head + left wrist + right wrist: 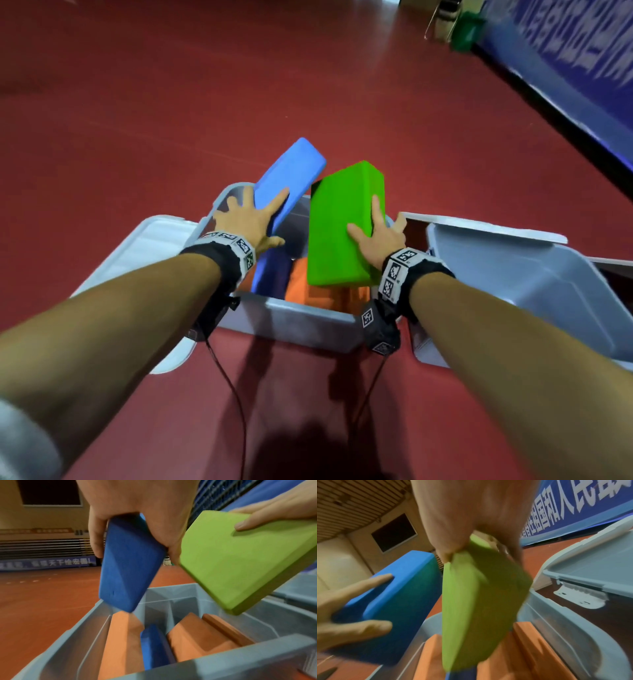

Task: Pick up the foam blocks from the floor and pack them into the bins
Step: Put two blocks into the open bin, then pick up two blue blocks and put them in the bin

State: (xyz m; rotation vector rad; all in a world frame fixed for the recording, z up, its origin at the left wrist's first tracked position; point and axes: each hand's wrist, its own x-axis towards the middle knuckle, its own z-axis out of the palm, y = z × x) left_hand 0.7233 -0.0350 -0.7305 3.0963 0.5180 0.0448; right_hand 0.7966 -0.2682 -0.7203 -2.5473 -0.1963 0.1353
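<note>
Left hand (245, 219) grips blue block (287, 178) | right hand (378, 236) grips green block (339, 226) | left wrist: orange blocks (197, 639) binned

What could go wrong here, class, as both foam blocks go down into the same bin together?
1. The blue block in the left hand and the green block in the right hand are close together and may collide over the bin.
2. The orange blocks inside already lie tilted, so the new ones may jam or sit proud.
</note>
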